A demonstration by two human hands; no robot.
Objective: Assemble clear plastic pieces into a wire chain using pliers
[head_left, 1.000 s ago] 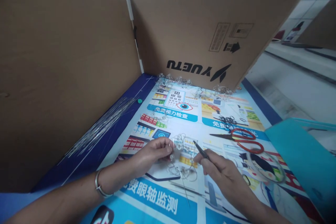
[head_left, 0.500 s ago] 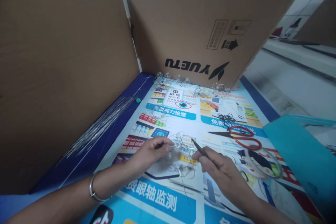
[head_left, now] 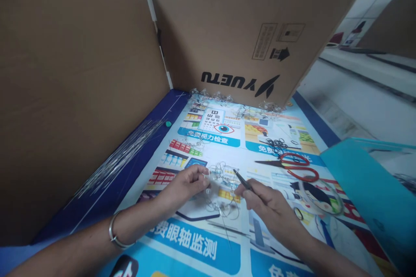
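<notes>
My left hand (head_left: 192,180) pinches the side of a wire piece (head_left: 223,172), a tangle of thin silvery loops with small clear bits on it. A slim dark pointed tool (head_left: 242,180) is gripped in my right hand (head_left: 264,202), its tip up beside the loops. My right fingertips are close to the piece; whether they touch it I cannot tell. Just below, more thin wire loops (head_left: 227,210) and straight wire ends (head_left: 225,229) show over the printed mat (head_left: 211,151). The tool's lower end is hidden in my palm.
Red-handled scissors (head_left: 302,166) lie to the right, by black rings (head_left: 276,145) and a clear round roll (head_left: 334,199). Straight wires (head_left: 120,160) run along the left. Cardboard walls (head_left: 182,43) stand left and behind, with wire pieces (head_left: 217,96) at their foot. A teal box (head_left: 357,181) sits right.
The whole view has shifted slightly, moving everything a little to the left in the picture. Both hands keep nearly the same hold on the wire piece and the tool.
</notes>
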